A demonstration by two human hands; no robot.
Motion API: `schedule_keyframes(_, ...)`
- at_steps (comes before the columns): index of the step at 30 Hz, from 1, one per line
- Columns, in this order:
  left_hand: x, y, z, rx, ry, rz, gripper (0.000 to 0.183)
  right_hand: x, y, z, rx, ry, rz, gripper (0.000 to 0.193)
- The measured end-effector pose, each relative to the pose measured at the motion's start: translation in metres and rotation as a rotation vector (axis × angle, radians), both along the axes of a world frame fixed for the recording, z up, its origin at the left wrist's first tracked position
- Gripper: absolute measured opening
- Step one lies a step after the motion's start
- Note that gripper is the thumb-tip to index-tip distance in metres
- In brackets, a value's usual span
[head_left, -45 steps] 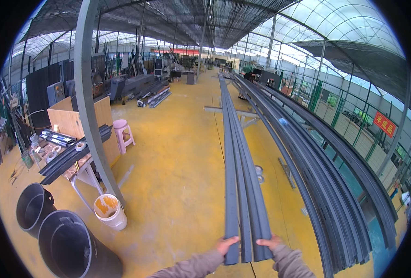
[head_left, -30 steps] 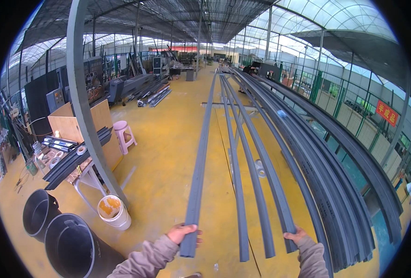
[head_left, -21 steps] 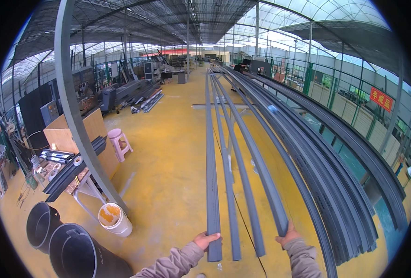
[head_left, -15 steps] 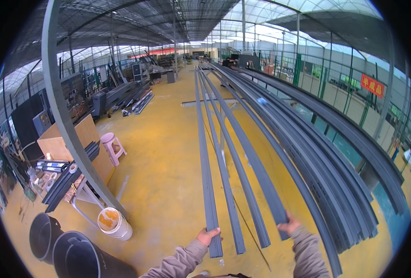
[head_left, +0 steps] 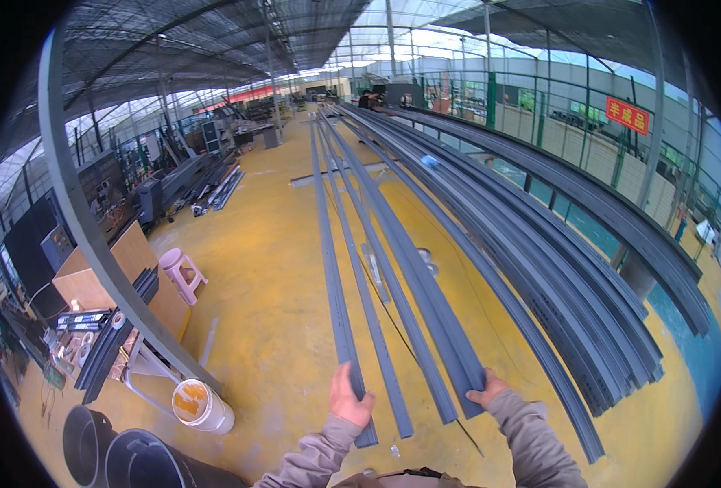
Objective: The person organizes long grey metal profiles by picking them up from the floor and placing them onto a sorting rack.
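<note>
Several long dark grey profiles run away from me, side by side. My left hand (head_left: 350,396) is wrapped across the leftmost profile (head_left: 334,285), a little short of its near end, with the thumb on the right side. My right hand (head_left: 491,388) grips the edge of a wider profile (head_left: 435,317) at its near end, thumb on top; its other fingers are partly hidden. Between these two lie a narrow profile (head_left: 369,317) and another profile (head_left: 405,342), neither touched by a hand. A thin dark rod (head_left: 468,436) pokes out beneath them.
To the right lies a thick stack of grey profiles (head_left: 568,313). A metal post (head_left: 76,187), a pink stool (head_left: 183,272), a white bucket (head_left: 206,407) and black bins (head_left: 145,459) stand at the left. The floor (head_left: 255,285) is yellow.
The view has turned slightly right. My left hand has slid farther up the leftmost profile, away from its near end. The profile in my right hand shows more of its face now.
</note>
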State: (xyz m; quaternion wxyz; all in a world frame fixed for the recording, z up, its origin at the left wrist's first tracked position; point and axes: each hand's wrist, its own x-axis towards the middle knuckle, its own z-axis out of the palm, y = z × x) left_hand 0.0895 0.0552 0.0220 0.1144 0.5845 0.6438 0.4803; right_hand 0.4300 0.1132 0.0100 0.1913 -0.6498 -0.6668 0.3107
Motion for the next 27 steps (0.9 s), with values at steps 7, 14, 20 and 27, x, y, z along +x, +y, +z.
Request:
schedule_keyframes(7, 0.055, 0.011, 0.043, -0.002, 0.430, -0.521, 0.038, -0.013, -0.011, 0.032, -0.547, 0.941, 0.061, 0.052)
schedule_keyframes(14, 0.042, -0.003, 0.017, -0.118, 0.598, -0.874, 0.040, 0.114, -0.039, -0.018, -0.700, 1.260, -0.073, 0.049)
schedule_keyframes(20, 0.040, -0.025, 0.061, -0.168, 0.087, -1.056, 0.034, 0.125, -0.125, -0.013, -0.326, 1.124, -0.456, 0.038)
schedule_keyframes(27, 0.092, -0.079, 0.037, -0.720, -0.216, -1.401, 0.029, 0.170, -0.190, -0.026, -0.156, 1.187, -0.482, 0.037)
